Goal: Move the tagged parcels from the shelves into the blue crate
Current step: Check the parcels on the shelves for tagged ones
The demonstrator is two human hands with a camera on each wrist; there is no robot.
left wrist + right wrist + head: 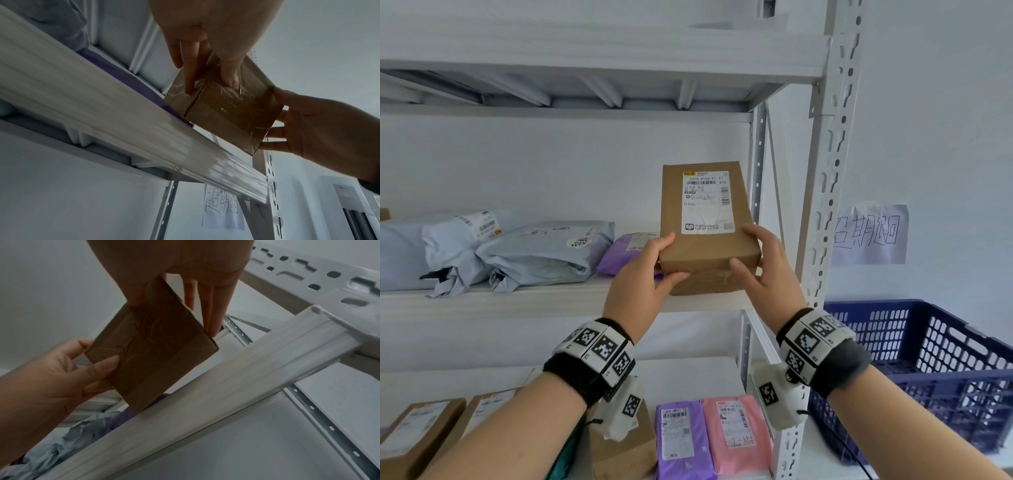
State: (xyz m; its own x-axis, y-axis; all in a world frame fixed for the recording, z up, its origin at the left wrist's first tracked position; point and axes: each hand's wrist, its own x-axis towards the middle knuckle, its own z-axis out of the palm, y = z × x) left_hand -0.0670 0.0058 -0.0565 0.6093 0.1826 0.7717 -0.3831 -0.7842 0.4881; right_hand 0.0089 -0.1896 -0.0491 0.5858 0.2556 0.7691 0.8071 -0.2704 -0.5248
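- At the right end of the middle shelf [558,298], I hold the cardboard parcel [707,219] lifted clear of the board (label facing me).
- My left hand [643,284] grips its left corner; my right hand [767,270] clamps the right side.
- The blue crate [928,370] sits right of the rack.
- Grey mailers [493,250] lie on the shelf.

I have both arms raised forward, forearms bare, a marker-covered band strapped round each wrist. My left hand [643,274] grips the near left corner of the cardboard box [705,219] — thumb on its near face, fingers over the top edge. My right hand [767,270] mirrors it at the box's near right corner — thumb in front, fingers along the right side.
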